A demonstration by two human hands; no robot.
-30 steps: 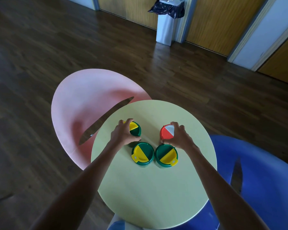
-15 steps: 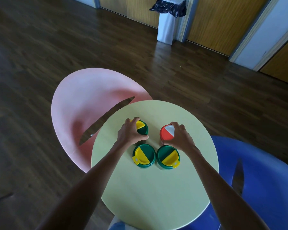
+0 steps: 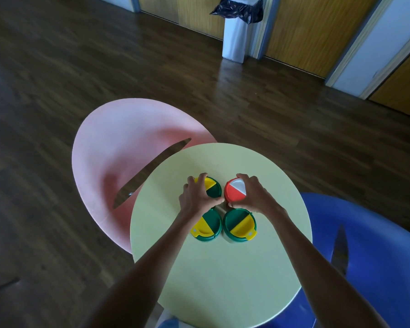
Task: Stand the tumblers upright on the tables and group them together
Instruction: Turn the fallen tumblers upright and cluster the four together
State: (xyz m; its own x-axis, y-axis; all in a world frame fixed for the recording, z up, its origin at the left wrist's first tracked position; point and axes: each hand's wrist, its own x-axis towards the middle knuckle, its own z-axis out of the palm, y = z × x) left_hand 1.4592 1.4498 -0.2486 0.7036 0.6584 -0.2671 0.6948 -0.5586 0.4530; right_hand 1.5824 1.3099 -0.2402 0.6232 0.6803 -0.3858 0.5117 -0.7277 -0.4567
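Several tumblers stand upright in a tight cluster on the round yellow-green table (image 3: 223, 275). My left hand (image 3: 194, 197) grips the far-left tumbler with a green and yellow lid (image 3: 212, 189). My right hand (image 3: 256, 197) grips the tumbler with a red and white lid (image 3: 233, 192) beside it. Nearer to me stand two more green and yellow lidded tumblers, one on the left (image 3: 207, 226) and one on the right (image 3: 239, 224), almost touching each other. The tumbler bodies are hidden under their lids.
A pink round table (image 3: 118, 157) overlaps the yellow one at the left, and a blue one (image 3: 376, 245) lies at the right. Dark wood floor surrounds them. A white bin with a black bag (image 3: 236, 31) stands by the far doors.
My left hand has slid its green and yellow tumbler to the right, up against the red-lidded one. My right hand has stayed on the red-lidded tumbler.
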